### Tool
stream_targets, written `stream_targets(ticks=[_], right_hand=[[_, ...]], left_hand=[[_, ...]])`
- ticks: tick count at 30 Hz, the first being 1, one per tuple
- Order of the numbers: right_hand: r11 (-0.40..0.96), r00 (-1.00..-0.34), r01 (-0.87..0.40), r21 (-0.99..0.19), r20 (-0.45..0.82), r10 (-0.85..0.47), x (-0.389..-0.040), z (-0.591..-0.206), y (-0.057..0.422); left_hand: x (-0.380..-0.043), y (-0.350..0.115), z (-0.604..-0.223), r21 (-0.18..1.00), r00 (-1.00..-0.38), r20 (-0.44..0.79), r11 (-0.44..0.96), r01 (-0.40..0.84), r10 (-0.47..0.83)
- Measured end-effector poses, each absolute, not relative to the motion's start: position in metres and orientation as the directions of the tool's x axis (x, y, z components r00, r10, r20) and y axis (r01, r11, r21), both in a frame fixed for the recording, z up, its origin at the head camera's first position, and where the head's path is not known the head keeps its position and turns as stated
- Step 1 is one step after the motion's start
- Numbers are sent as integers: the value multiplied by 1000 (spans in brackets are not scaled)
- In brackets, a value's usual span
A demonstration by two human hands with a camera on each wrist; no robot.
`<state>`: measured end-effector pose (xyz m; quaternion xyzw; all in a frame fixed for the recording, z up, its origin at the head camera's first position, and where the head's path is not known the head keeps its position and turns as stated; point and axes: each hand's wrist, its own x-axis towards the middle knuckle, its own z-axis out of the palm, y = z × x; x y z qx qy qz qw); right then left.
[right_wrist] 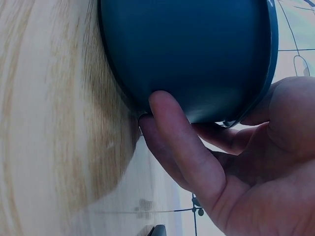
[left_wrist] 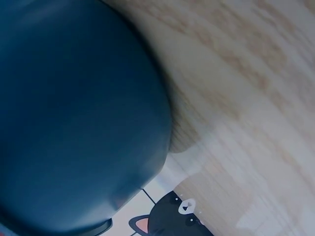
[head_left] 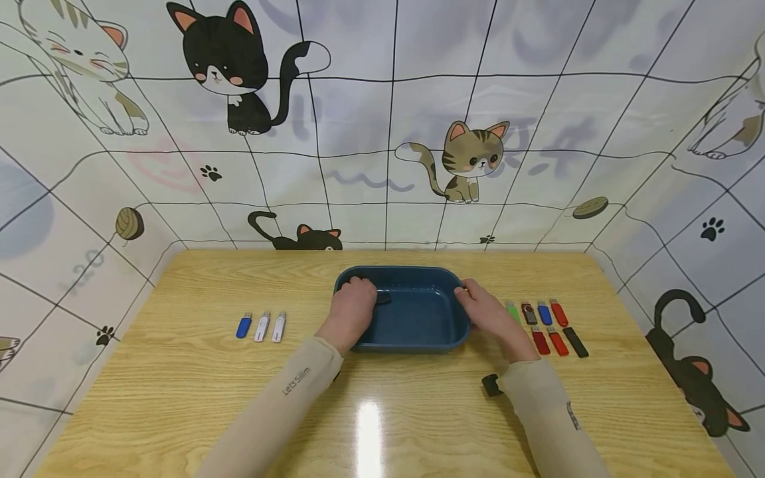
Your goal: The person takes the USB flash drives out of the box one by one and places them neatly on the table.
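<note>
A dark blue plastic tray [head_left: 418, 348] sits at the middle of the table. My right hand [head_left: 484, 309] grips its right end, with the thumb at the rim and fingers [right_wrist: 170, 118] against the outer wall in the right wrist view. Over the tray's left end, my left hand [head_left: 352, 309] is bent down with its fingertips hidden; I cannot tell what they hold. A small dark object [head_left: 384, 299] shows inside the tray beside that hand. The left wrist view has only the tray's outer wall [left_wrist: 83, 113] up close, with no hand in it.
Left of the tray stand a blue USB stick [head_left: 244, 325] and two white USB sticks [head_left: 262, 326]. On the right lie several more: green [head_left: 512, 311], red [head_left: 558, 312], blue [head_left: 544, 313] and black [head_left: 576, 342]. A cat-print curtain [head_left: 382, 159] surrounds the wooden table [head_left: 418, 411].
</note>
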<state>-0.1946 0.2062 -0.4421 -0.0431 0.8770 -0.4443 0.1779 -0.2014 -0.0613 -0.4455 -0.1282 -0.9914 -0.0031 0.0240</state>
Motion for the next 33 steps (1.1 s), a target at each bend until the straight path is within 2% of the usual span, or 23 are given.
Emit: stream_targets(ticks=[11,16,26,33], right_hand=[[611,-935,71,-788,-267,-235,-194,-440,205],[610,-934,65,-790,-262,-241,-194,-441,206],[615,-937,49,-787,-249,-244,-196,-442,207],[615,-939,50,-787,-248,-240,-197,-445,207]], left_hand=[[-193,-66,-438,55,-959,119,962,267,259],[-190,-69,-434,114,-960,127,958,263,249],[-181,-77,-425,309,-954,149,904,296,262],[-172,-83,-414,374,-962,128,887,271,240]])
